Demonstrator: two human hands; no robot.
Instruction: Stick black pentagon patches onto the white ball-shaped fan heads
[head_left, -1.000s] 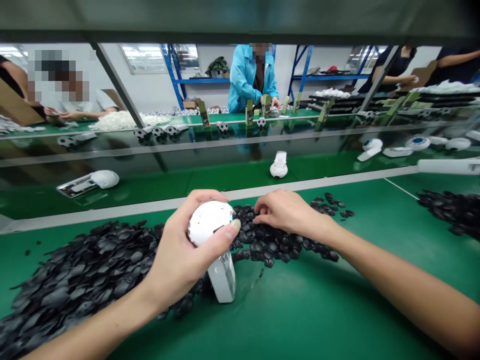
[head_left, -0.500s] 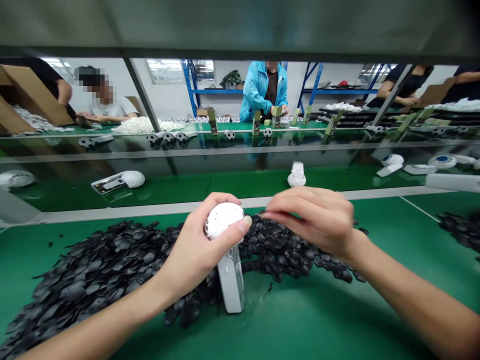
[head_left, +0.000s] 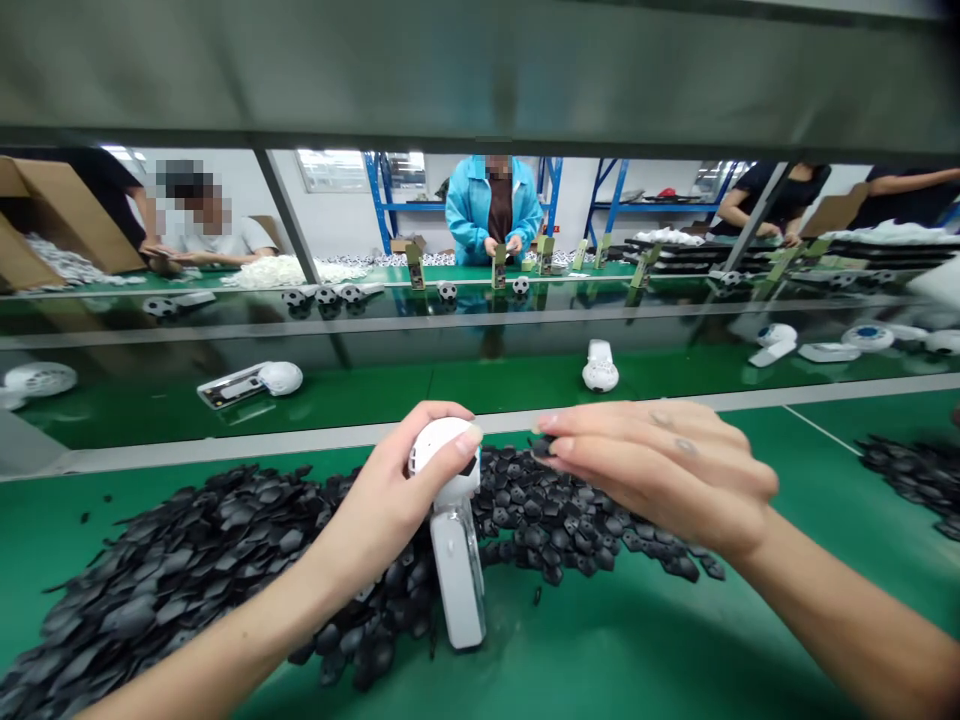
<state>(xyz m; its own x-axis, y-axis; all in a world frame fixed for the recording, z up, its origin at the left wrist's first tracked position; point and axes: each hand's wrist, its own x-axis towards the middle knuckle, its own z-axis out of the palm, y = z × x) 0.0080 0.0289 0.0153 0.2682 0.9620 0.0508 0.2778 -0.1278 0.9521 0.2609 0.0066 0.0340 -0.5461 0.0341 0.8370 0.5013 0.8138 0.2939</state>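
Observation:
My left hand (head_left: 409, 470) is closed around the round white head of a handheld fan (head_left: 459, 575), thumb across the top. The fan's pale grey handle points down toward the green table, and one black patch shows on the head beside my thumb. To the right, my right hand (head_left: 652, 465) pinches a small black plastic piece (head_left: 541, 446) between thumb and fingertips, apart from the fan. Beneath and around both hands spreads a large pile of similar black pieces (head_left: 210, 560).
Beyond the table edge runs a green conveyor (head_left: 450, 385) bearing several white fans, such as one (head_left: 600, 366) straight ahead. More black pieces (head_left: 911, 480) lie at right. A person in a blue jacket (head_left: 493, 212) works across the line. An overhead shelf (head_left: 480, 80) spans the top.
My right hand has shifted slightly right, and the black piece in its fingertips now shows clearly. A black patch has come into view on the fan head. The view has tilted up a little.

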